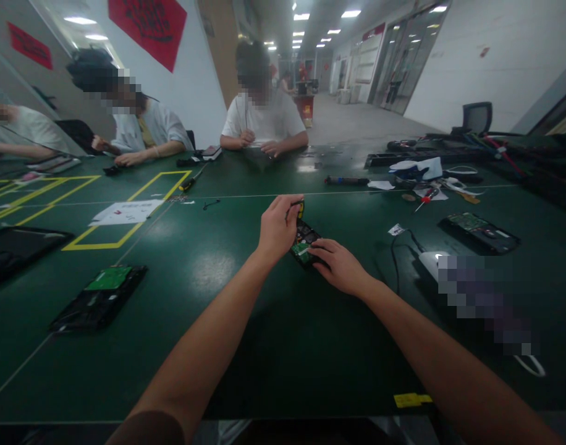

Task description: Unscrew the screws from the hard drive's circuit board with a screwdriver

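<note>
In the head view, an opened black electronic device with a green circuit board (301, 248) lies on the table between my hands. My left hand (277, 227) is closed over its far end around a small tool with a yellow and black handle (301, 209), which looks like a screwdriver; its tip is hidden. My right hand (341, 266) rests on the device's right edge, fingers stretched over the board and gripping the casing.
A similar opened device (100, 296) lies to the left, another (480, 232) to the right. A cable (394, 259) curls beside a partly blurred item (429, 262). Another screwdriver (190, 181), a dark tube-shaped tool (346, 181) and paper (125, 212) lie farther back. Several people sit across the table.
</note>
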Available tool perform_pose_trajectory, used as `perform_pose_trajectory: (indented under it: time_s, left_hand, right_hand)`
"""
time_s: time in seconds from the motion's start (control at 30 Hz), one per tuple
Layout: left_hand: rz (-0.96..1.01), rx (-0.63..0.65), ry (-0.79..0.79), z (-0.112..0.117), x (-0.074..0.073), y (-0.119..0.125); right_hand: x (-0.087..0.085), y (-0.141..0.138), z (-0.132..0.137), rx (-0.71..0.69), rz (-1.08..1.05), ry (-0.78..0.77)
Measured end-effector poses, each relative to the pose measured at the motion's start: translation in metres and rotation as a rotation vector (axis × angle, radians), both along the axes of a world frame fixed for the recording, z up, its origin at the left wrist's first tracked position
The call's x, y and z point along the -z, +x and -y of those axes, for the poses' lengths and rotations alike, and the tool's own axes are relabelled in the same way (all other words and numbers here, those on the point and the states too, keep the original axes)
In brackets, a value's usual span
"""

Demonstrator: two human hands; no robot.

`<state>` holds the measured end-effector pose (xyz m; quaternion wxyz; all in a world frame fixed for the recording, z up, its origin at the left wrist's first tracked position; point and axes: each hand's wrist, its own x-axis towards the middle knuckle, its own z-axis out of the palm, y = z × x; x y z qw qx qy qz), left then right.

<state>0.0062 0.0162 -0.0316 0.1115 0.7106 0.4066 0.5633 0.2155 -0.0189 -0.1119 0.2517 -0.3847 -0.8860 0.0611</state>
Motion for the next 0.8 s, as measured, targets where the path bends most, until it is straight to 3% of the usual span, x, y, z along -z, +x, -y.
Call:
perform_pose_trajectory:
  time_s: [0.3, 0.53, 0.8]
  left_hand:
    - [0.134, 0.011, -0.1, 0.0001, 0.0047, 0.0027]
    - [0.02, -0.028, 0.005, 0.0017, -0.0001, 0.0001]
    - [-0.028, -0.016, -0.001, 0.0001, 0.0003, -0.0021]
  right_hand:
    - [-0.0023, -0.0004, 0.0007, 0.003, -0.005, -0.013]
    - [0.0002, -0.0001, -0.0005, -0.009, -0.005, 0.002]
    - [-0.0011, -0.0006, 0.0012, 0.004, 0.016, 0.005]
